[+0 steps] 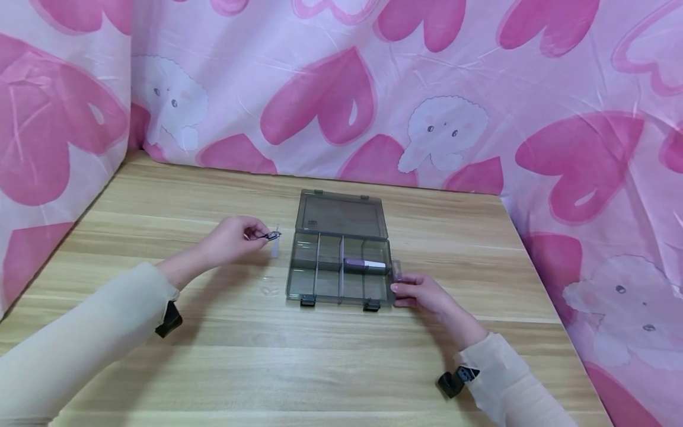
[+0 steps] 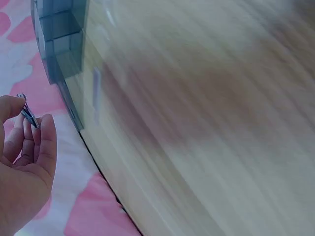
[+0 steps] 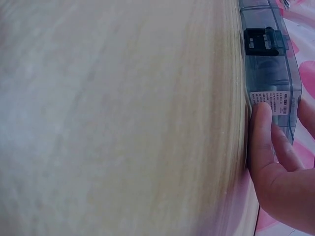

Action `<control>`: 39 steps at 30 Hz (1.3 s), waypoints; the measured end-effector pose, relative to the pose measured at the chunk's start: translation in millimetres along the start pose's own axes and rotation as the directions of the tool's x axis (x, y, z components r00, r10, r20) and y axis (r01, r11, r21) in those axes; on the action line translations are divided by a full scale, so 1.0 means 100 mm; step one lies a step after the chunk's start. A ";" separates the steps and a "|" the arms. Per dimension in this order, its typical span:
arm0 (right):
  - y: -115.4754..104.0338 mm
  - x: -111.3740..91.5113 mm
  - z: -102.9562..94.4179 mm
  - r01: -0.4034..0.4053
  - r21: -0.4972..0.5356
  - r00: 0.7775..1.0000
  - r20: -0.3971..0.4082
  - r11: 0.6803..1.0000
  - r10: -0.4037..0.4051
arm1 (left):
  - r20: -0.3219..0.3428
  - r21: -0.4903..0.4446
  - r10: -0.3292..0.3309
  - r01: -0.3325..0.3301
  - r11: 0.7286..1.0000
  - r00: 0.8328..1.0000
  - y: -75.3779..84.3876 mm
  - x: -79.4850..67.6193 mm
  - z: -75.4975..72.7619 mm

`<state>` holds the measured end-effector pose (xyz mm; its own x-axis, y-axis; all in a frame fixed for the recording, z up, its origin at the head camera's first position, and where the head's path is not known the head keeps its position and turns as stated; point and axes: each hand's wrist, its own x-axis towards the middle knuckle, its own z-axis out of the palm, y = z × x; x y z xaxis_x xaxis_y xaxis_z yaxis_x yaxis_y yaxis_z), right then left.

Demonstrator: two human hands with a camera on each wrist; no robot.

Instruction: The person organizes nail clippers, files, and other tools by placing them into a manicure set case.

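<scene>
A dark, see-through compartment box (image 1: 329,283) lies on the table with its lid (image 1: 341,214) folded back. In its upper right compartments rests a purple tube with a white end (image 1: 365,265). To the box's left, my left hand (image 1: 238,237) pinches a small shiny dark clip-like metal piece (image 2: 29,116) between thumb and fingers, above the table. A clear strip (image 1: 275,247) lies just past those fingertips. My right hand (image 1: 421,293) holds the box's near right corner, with a fingertip by a white printed label (image 3: 271,101) in the right wrist view.
Faint clear pieces (image 1: 269,290) lie left of the box. Two black latches, one on the left (image 1: 307,301), stick out from its near edge. The wooden table (image 1: 341,367) meets a pink heart-patterned cloth (image 1: 320,89) at the back and sides.
</scene>
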<state>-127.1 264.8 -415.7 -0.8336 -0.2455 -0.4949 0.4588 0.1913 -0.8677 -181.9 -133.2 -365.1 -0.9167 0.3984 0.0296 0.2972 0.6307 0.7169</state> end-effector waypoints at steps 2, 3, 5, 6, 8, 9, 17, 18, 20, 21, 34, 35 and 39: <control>0.00 0.00 0.00 0.000 -0.004 1.000 -0.003 1.000 0.000 | 0.009 -0.003 0.009 -0.009 1.000 1.000 0.03 0.06 0.04; 0.00 0.00 0.00 0.001 -0.004 1.000 -0.005 1.000 -0.001 | 0.013 -0.008 0.019 -0.019 1.000 1.000 0.05 0.09 0.06; 0.01 0.00 0.01 0.004 -0.001 1.000 -0.004 1.000 -0.004 | 0.023 -0.009 0.030 -0.030 1.000 0.999 0.08 0.15 0.10; 0.01 0.00 0.01 0.004 0.001 1.000 -0.002 1.000 -0.004 | 0.027 -0.009 0.033 -0.033 0.999 0.999 0.09 0.17 0.12; 0.01 0.00 0.02 0.001 0.011 1.000 -0.002 1.000 -0.001 | 0.039 -0.008 0.035 -0.035 0.999 0.999 0.12 0.22 0.16; 0.01 0.00 0.02 -0.001 0.015 1.000 -0.003 1.000 0.001 | 0.045 -0.006 0.037 -0.037 0.999 0.998 0.14 0.24 0.17; -0.04 0.00 0.03 -0.012 0.022 1.000 -0.005 1.000 0.012 | 0.113 -0.022 0.071 -0.069 0.997 0.991 0.30 0.38 0.27; -0.04 0.00 0.03 -0.013 0.020 1.000 -0.002 1.000 0.013 | 0.126 -0.022 0.085 -0.083 0.996 0.988 0.32 0.39 0.29; -0.05 0.00 0.03 -0.013 0.021 1.000 0.003 1.000 0.013 | 0.154 -0.020 0.121 -0.119 0.993 0.981 0.34 0.41 0.33; -0.05 0.00 0.03 -0.014 0.024 1.000 0.002 1.000 0.014 | 0.174 -0.021 0.143 -0.141 0.990 0.974 0.35 0.42 0.34; -0.01 0.02 0.02 0.003 0.024 1.000 0.008 1.000 -0.004 | 0.425 -0.012 0.378 -0.413 0.911 0.822 0.54 0.45 0.53; -0.01 0.01 0.02 0.003 0.024 1.000 0.009 1.000 -0.004 | 0.440 -0.007 0.381 -0.421 0.907 0.813 0.56 0.45 0.54; -0.01 0.01 0.02 -0.001 0.024 1.000 0.009 1.000 0.001 | 0.496 0.009 0.364 -0.424 0.906 0.788 0.60 0.46 0.59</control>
<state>-127.4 262.8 -415.7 -0.8306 -0.2535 -0.4958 0.4666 0.1690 -0.8682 -190.8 -38.2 -361.9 -0.4819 0.8741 -0.0615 0.6604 0.4084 0.6301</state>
